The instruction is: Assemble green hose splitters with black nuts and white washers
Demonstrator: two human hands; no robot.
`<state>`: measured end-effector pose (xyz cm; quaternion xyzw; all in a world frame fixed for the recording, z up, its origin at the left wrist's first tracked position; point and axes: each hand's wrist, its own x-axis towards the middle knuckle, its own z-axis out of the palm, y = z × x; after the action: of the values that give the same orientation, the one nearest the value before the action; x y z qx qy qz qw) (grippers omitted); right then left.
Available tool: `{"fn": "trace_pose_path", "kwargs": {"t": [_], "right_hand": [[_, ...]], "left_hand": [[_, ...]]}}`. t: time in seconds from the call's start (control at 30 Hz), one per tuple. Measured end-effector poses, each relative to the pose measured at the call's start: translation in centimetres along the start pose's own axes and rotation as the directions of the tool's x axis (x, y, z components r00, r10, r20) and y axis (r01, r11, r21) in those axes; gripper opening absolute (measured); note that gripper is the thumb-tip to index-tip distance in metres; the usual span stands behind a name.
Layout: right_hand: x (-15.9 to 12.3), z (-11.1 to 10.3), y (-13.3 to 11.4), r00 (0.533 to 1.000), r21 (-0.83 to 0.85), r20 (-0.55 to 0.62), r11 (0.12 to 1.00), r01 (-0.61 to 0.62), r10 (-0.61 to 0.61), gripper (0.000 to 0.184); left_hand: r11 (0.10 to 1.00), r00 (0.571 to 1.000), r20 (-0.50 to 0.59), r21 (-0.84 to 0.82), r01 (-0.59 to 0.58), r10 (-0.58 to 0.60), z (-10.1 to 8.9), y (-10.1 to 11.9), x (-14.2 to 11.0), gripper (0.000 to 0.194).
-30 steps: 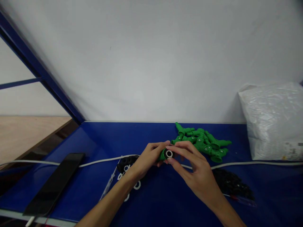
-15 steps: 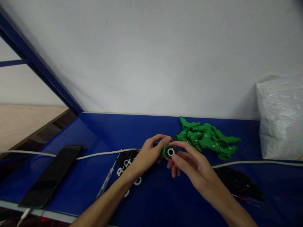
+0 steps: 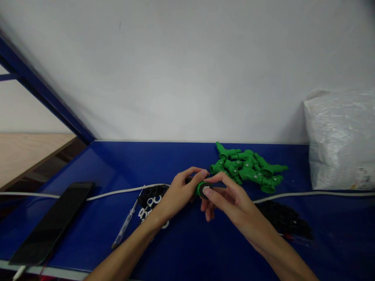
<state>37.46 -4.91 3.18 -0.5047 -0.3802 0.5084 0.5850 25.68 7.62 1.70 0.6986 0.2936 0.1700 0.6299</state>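
Observation:
Near the middle of the blue table, my left hand (image 3: 181, 192) is closed around a green plastic hose connector (image 3: 199, 190). Its black-collared end faces me, and a white ring (image 3: 206, 188) shows in that end. My right hand (image 3: 234, 201) grips the same end, its thumb pressed over the white ring and its index finger on the upper rim. Most of the connector's body is hidden by my left fingers. Behind my right hand lies a pile of similar green connectors (image 3: 247, 167). Left of my left wrist are loose white rings (image 3: 143, 213) and black collars (image 3: 150, 194).
A clear-handled screwdriver (image 3: 124, 229) and a dark phone (image 3: 52, 224) lie at the left. A white cable (image 3: 117, 192) crosses the blue table (image 3: 140, 156). To the right are a heap of small black parts (image 3: 285, 219) and a plastic-wrapped package (image 3: 340, 136) by the wall.
My right thumb has moved onto the white ring and now covers much of it. The whole view has shifted slightly, with things appearing further left.

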Motion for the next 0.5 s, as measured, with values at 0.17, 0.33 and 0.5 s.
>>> {"fn": "trace_pose_path", "kwargs": {"t": [0.17,0.33,0.5], "right_hand": [[-0.03,-0.15,-0.15,1.000,0.001,0.017,1.000,-0.015,0.015,0.034],[0.03,-0.12,-0.08,0.999,-0.015,0.012,0.999,-0.032,0.033,0.033],[0.05,-0.15,0.16,0.999,-0.009,0.021,0.999,-0.031,0.031,0.034]], "left_hand": [[1.000,1.000,-0.003,-0.003,-0.007,0.007,0.03,0.01,-0.03,0.051],[0.999,0.999,-0.014,0.027,-0.036,0.036,-0.02,0.36,-0.27,0.049],[0.997,0.998,-0.041,0.064,-0.051,0.053,-0.08,0.40,-0.32,0.047]]}}
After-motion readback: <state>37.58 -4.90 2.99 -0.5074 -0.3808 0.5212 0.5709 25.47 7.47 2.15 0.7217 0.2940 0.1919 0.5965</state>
